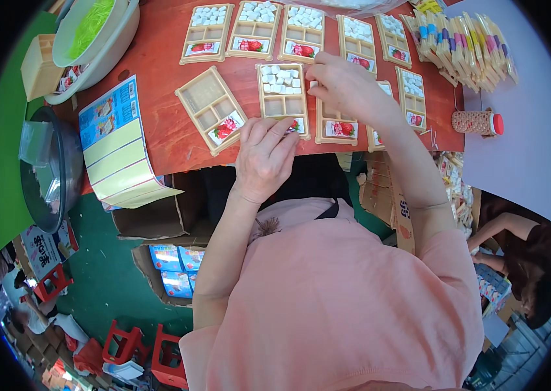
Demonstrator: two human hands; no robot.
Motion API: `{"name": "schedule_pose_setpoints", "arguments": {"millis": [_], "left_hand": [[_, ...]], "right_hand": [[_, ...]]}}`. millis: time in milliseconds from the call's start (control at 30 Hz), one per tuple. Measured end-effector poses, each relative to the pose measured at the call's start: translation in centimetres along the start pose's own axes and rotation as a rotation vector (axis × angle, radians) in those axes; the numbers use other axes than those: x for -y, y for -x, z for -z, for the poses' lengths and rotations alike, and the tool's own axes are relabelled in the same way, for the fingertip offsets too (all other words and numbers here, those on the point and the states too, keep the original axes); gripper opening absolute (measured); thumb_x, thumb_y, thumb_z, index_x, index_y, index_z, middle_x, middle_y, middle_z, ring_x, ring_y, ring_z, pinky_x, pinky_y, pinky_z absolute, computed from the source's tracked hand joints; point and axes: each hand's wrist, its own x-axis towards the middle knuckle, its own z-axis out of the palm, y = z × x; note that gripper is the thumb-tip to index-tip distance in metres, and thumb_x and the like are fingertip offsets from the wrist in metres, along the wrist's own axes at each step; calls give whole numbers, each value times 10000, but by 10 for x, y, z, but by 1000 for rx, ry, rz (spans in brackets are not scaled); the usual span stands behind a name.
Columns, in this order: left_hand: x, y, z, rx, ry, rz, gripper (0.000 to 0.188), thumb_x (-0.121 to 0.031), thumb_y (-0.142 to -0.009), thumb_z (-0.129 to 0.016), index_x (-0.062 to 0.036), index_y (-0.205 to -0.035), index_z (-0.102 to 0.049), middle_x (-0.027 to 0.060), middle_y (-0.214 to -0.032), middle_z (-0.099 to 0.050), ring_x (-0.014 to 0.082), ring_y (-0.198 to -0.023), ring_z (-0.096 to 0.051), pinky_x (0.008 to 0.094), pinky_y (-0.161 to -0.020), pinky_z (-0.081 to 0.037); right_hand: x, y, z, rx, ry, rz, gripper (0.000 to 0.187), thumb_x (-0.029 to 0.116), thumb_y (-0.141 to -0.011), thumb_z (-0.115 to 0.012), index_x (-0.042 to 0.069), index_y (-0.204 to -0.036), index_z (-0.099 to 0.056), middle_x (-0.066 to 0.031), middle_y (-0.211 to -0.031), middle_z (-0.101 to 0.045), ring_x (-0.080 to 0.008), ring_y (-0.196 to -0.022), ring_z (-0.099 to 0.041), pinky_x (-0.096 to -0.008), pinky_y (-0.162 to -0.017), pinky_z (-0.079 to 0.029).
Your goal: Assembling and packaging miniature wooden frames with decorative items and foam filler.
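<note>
A beige compartment tray [283, 104] lies in front of me. White cubes [280, 79] fill its far compartment, and a strawberry-picture packet sits in its near one. My left hand [265, 156] is at the near left corner of this tray, fingers bent over its edge and partly covering the packet. To its right, my right hand [347, 85] hangs over a neighbouring tray [337, 128], whose far part it hides. Its fingers are pinched, with a bit of white at the tips that looks like a cube. Left of them, a tilted tray [209, 98] has only a strawberry packet.
Several more trays with cubes stand along the far side of the red table [151, 39]. Bundled wrapped sticks [464, 49] and a red-lidded jar [477, 122] are at right. Left are a label sheet [116, 143], a white basin [116, 58] and a dark basin [67, 169].
</note>
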Motion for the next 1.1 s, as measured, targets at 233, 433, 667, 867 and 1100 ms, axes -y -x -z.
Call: {"name": "schedule_pose_setpoints", "arguments": {"millis": [233,433,667,867,1100], "left_hand": [[1,0,1,-3,9,-1,241,-24,-705,-752,-19,-937,-686,91,-1093,-670,265,-988,-606,442,-909,-457],[1,0,0,-5,12,-3,233,-26,-710,-751,-18,-933,-684,93,-1099,-670,265,-995,-606,441,-911,-456],[1,1,0,4,24,-5,239,-29,-706,-751,-19,-935,-682,98,-1101,-667,265,-991,-608,442,-915,-457],[2,0,-1,3,30,-3,253,-30,-707,-751,-20,-949,-677,98,-1099,-665,268,-990,-608,445,-923,-457],[3,5,3,1,20,12,269,-24,-700,-760,-22,-956,-676,101,-1107,-661,269,-991,-608,452,-916,-460]], "right_hand": [[0,-11,-3,-104,-58,-65,150,161,-920,-652,17,-956,-672,-120,-947,-642,-320,-890,-660,-415,-764,-535],[14,-14,-22,-149,-234,74,166,152,-922,-658,-6,-973,-666,-145,-895,-654,-314,-786,-653,-397,-714,-535],[15,-27,-18,-167,-376,-45,169,163,-936,-651,10,-1006,-666,-151,-920,-651,-317,-843,-650,-407,-739,-524],[16,-34,-39,-221,-289,94,170,142,-935,-658,8,-1039,-672,-150,-934,-656,-292,-844,-653,-373,-732,-525],[-38,-82,14,-292,-553,-83,257,214,-912,-647,-5,-1042,-683,-114,-893,-680,-191,-753,-614,-329,-684,-514]]}}
